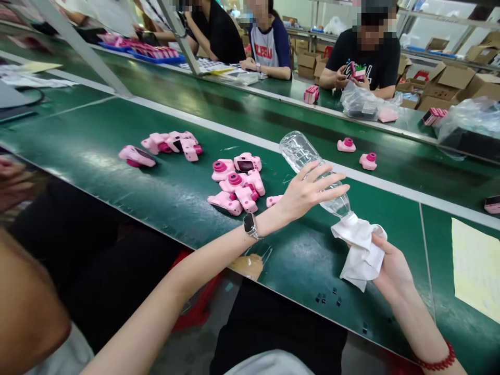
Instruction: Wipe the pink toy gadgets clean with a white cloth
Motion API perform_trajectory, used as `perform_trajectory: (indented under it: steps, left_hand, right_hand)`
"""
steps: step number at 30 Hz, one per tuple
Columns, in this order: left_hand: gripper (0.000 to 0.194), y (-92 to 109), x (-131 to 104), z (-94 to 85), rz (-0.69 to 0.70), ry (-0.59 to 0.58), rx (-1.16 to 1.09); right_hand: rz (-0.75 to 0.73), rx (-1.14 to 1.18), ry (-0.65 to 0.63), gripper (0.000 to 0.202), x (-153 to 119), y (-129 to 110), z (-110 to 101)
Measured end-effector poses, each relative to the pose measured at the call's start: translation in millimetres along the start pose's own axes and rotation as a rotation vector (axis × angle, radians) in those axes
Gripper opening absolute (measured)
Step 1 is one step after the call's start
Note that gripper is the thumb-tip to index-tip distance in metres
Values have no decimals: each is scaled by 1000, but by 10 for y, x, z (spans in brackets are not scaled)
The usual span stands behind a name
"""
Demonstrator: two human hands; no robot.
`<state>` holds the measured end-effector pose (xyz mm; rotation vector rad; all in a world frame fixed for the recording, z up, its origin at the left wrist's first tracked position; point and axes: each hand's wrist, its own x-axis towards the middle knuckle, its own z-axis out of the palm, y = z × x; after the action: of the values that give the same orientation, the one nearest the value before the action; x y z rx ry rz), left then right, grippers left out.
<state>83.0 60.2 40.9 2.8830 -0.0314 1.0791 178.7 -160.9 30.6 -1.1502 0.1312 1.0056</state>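
My left hand (308, 191) grips a clear plastic bottle (299, 148), fingers stretched across its side. The bottle is tipped, base up to the left, and its neck meets a white cloth (363, 250). That cloth is held in my right hand (392, 263), bunched between thumb and fingers, and part of it hangs down. How much liquid the bottle contains, I cannot make out. Left of my left hand lies a cluster of pink toy cameras (236, 179), and one more pink piece (273, 200) is partly hidden behind that hand.
More pink cameras (172, 143) lie farther left on the green table (156, 198). Two others (346, 145) rest beyond the pale strip. Small dark squares (323, 298) are near the front edge, and a yellow sheet (476, 265) is at right. Co-workers sit opposite; another person is at my left.
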Motion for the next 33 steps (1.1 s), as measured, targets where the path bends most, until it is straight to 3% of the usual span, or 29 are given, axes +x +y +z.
perform_trajectory:
  steps: [13, 22, 26, 30, 33]
  left_hand:
    - [50, -8, 8, -1, -94, 37, -77]
    - [50, -65, 35, -15, -65, 24, 31]
    - [41, -18, 92, 16, -153, -25, -71]
    - [82, -102, 158, 86, -458, 12, -368]
    - [110, -234, 97, 20, -647, -9, -553]
  right_hand:
    - [9, -38, -74, 21, 82, 37, 8]
    - [-16, 33, 50, 20, 27, -26, 157]
    - [-65, 29, 114, 24, -76, -126, 212]
    - [-176, -58, 139, 41, -253, -179, 225]
    - [-158, -177, 206, 46, -300, -172, 37]
